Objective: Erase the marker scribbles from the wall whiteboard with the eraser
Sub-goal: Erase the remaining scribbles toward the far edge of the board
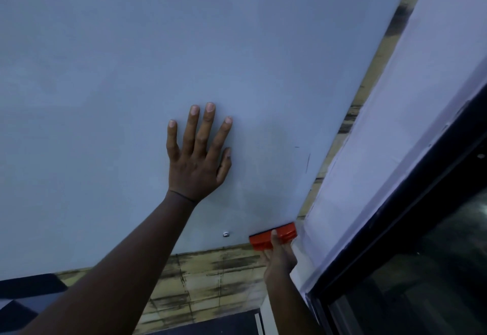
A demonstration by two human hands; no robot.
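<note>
Eraser [274,235], orange, gripped by right hand [279,258] with thumb over its back, other fingers hidden behind; pressed at lower right corner of whiteboard [131,57]. Left hand [196,160] up and left of the eraser, flat on the board, fingers [208,123] straight and spread, holding nothing. Small screw [226,234] near bottom edge, left of the eraser. Faint thin marker strokes [307,162] above the eraser, right of the left fingers. Board elsewhere looks wiped.
</note>
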